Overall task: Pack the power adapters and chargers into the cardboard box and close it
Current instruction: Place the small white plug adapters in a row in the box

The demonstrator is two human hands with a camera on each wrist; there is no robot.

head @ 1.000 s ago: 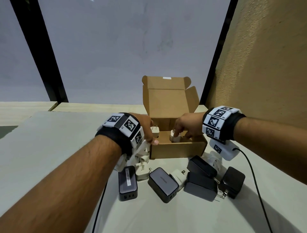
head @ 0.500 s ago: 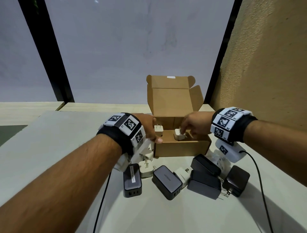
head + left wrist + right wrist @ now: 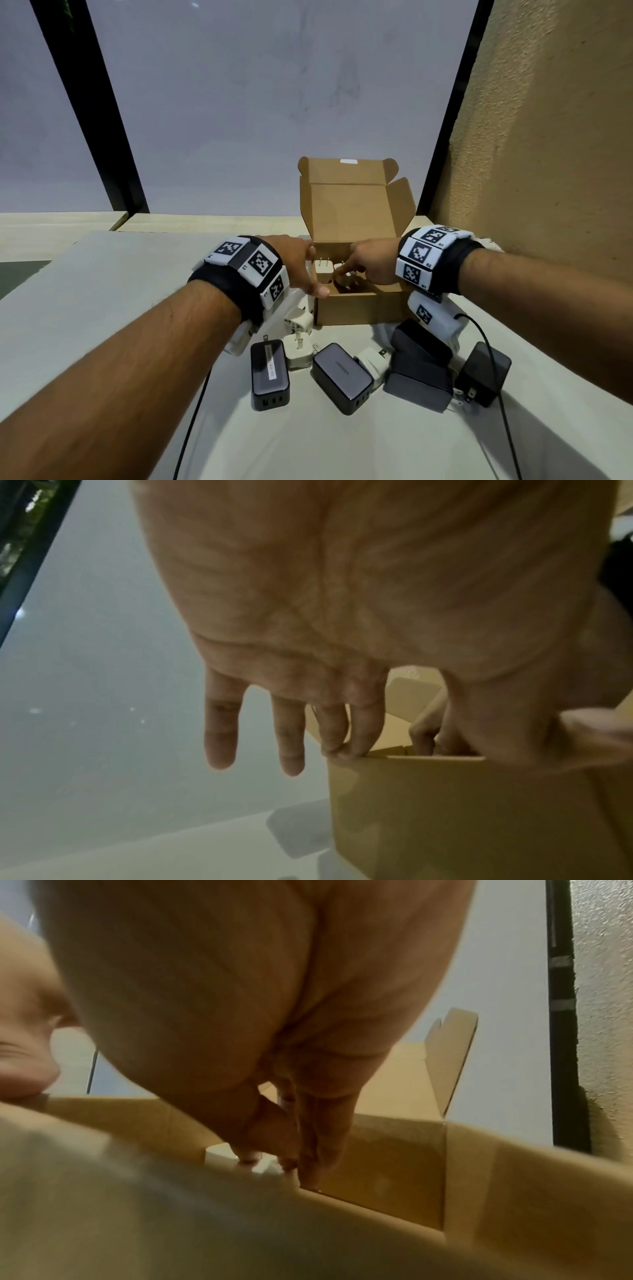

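Note:
The cardboard box [image 3: 359, 308] stands open with its lid [image 3: 349, 205] upright. My left hand [image 3: 313, 274] rests on the box's left front corner, thumb on the front wall; its fingers [image 3: 363, 731] are straight, two of them touching the rim [image 3: 428, 757]. My right hand [image 3: 346, 274] reaches down into the box and pinches a small white charger [image 3: 219, 1153] low inside it. Beside it in the box stands another white charger [image 3: 323, 273], prongs up. In front of the box lie several dark adapters [image 3: 342, 378] and white chargers [image 3: 298, 349].
A textured tan wall [image 3: 548, 137] rises close on the right, and a black frame post [image 3: 445, 137] stands behind the box. Black cables [image 3: 493, 349] trail over the pale table [image 3: 102, 274]. Bare tabletop lies to the left of the box.
My right hand has carried the white charger leftward and lower in the box, next to the prongs-up charger. My left hand has stayed at the box's left corner.

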